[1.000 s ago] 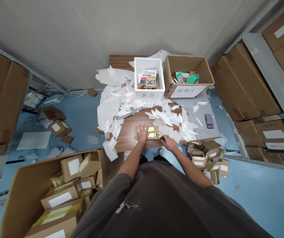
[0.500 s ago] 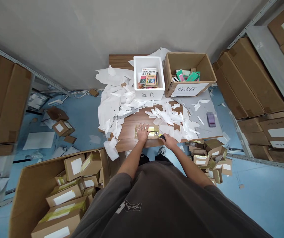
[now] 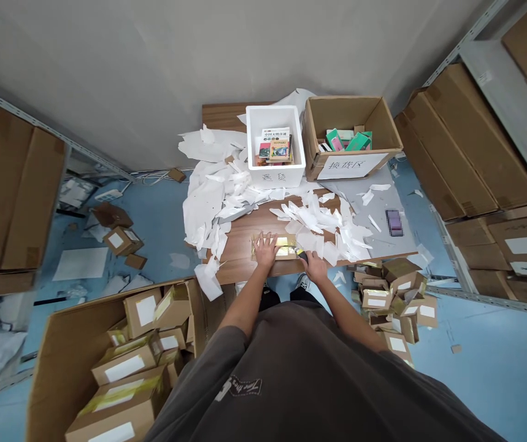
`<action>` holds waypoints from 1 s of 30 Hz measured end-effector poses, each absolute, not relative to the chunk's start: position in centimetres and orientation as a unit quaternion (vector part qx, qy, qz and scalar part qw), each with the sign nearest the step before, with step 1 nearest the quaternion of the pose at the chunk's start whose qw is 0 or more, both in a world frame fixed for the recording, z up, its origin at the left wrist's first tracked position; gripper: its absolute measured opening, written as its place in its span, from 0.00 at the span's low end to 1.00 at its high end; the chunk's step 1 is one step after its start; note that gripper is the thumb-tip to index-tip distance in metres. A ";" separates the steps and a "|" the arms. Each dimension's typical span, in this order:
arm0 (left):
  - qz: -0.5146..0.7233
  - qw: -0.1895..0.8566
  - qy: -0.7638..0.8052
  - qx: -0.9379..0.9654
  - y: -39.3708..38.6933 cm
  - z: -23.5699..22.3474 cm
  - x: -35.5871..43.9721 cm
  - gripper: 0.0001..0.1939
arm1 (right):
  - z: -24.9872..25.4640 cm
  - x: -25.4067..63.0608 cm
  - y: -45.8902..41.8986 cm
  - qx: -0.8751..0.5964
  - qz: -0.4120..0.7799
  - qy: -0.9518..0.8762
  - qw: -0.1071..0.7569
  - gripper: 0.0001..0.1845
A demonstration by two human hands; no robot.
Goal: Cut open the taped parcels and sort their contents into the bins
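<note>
On the table's front edge lies a small cardboard box [image 3: 286,241] with shiny yellowish tape and a white label. My left hand [image 3: 265,248] rests on its left part, fingers spread. My right hand [image 3: 315,267] is wrapped round a yellow and black utility knife [image 3: 302,254], its front end at the right part of the box. Torn white paper scraps [image 3: 311,215] are heaped just behind the box, and a larger pile of white paper [image 3: 208,196] lies to the left.
A white foam box [image 3: 276,177] with books and a cardboard carton [image 3: 353,166] with green packs stand at the table's back. A large carton [image 3: 56,344] of small boxes is at my left. Discarded boxes [image 3: 392,294] lie on the floor right. Shelves flank both sides.
My right hand has shifted slightly right and down with the utility knife. My left hand stays on the box. The view has moved a little.
</note>
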State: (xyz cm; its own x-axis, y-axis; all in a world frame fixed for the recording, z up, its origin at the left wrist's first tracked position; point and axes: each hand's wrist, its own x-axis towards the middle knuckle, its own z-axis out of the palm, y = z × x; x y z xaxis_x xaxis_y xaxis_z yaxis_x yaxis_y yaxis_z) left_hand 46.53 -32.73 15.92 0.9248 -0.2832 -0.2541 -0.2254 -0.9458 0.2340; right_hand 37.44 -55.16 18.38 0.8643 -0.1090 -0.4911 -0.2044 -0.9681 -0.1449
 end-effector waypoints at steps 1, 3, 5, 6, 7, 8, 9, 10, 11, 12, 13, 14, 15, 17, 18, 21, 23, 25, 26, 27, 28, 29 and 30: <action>-0.148 0.103 -0.130 0.975 -32.8 15.9 46.5 0.34 | 18.2 37.4 -54.9 -0.960 0.250 0.087 0.097 0.26; -0.157 0.109 -0.126 0.973 -32.9 15.9 46.6 0.35 | 18.0 38.0 -54.0 -0.959 0.248 0.080 0.109 0.27; -0.159 0.110 -0.120 0.974 -32.9 15.9 46.7 0.36 | 17.9 39.3 -53.1 -0.956 0.250 0.082 0.128 0.26; -0.157 0.109 -0.117 0.974 -32.9 15.9 46.8 0.36 | 18.0 39.9 -53.0 -0.954 0.253 0.089 0.137 0.26; -0.154 0.107 -0.116 0.975 -32.9 15.9 46.8 0.35 | 18.1 40.4 -53.3 -0.951 0.255 0.100 0.143 0.25; -0.150 0.105 -0.113 0.976 -32.9 15.9 46.9 0.34 | 18.3 40.6 -54.2 -0.948 0.258 0.116 0.144 0.25; -0.148 0.104 -0.111 0.977 -32.9 16.0 46.9 0.33 | 18.5 40.6 -55.6 -0.945 0.259 0.140 0.140 0.24; -0.145 0.104 -0.108 0.978 -32.9 16.0 46.9 0.32 | 18.7 40.2 -57.4 -0.945 0.255 0.157 0.134 0.24; -0.142 0.105 -0.104 0.979 -32.9 16.0 46.9 0.31 | 18.9 39.6 -59.6 -0.941 0.254 0.188 0.122 0.25; -0.141 0.108 -0.101 0.979 -32.9 16.0 46.9 0.31 | 19.1 38.9 -61.7 -0.935 0.245 0.229 0.116 0.24; -0.143 0.111 -0.099 0.979 -32.9 15.9 46.8 0.31 | 19.2 38.1 -63.6 -0.939 0.228 0.228 0.123 0.23; -0.148 0.113 -0.097 0.978 -33.0 15.9 46.7 0.32 | 19.2 37.4 -65.0 -0.943 0.216 0.215 0.137 0.22; -0.151 0.116 -0.096 0.977 -33.0 15.9 46.7 0.33 | 19.0 36.8 -65.7 -0.942 0.212 0.207 0.156 0.21; -0.150 0.124 -0.097 0.976 -33.1 15.8 46.5 0.34 | 18.1 36.4 -64.9 -0.935 0.199 0.187 0.225 0.21; -0.145 0.128 -0.097 0.976 -33.2 15.7 46.5 0.34 | 17.3 36.4 -63.4 -0.925 0.191 0.187 0.269 0.22; -0.128 0.142 -0.093 0.977 -32.9 15.7 46.9 0.33 | 14.6 37.2 -57.3 -0.868 0.160 0.242 0.403 0.28; -0.136 0.146 -0.099 0.975 -32.1 16.0 47.5 0.34 | 13.0 38.0 -53.7 -0.830 0.144 0.281 0.459 0.32; -0.149 0.147 -0.112 0.971 -30.8 16.4 48.1 0.34 | 12.0 39.1 -51.4 -0.818 0.137 0.311 0.464 0.35; -0.154 0.144 -0.113 0.971 -30.1 16.6 48.1 0.33 | 11.8 40.0 -50.8 -0.819 0.137 0.322 0.454 0.36; -0.158 0.139 -0.106 0.972 -29.3 16.8 47.9 0.33 | 11.8 41.1 -50.3 -0.823 0.136 0.328 0.443 0.36; -0.160 0.132 -0.089 0.974 -28.7 17.0 47.4 0.32 | 12.0 42.4 -50.0 -0.827 0.138 0.330 0.434 0.36; -0.164 0.124 -0.065 0.976 -28.2 17.2 46.6 0.32 | 12.2 44.0 -49.6 -0.830 0.141 0.328 0.428 0.35; -0.170 0.116 -0.037 0.978 -27.9 17.2 45.6 0.31 | 12.6 45.8 -49.1 -0.834 0.144 0.323 0.423 0.34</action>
State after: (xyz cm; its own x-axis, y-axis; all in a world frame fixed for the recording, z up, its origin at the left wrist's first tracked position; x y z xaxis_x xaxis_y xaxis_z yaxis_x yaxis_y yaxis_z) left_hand 45.57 -27.91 17.22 0.9394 -0.1128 -0.3238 -0.0338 -0.9702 0.2399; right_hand 45.81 -49.11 12.61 0.7494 -0.4172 -0.5141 -0.6613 -0.4329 -0.6127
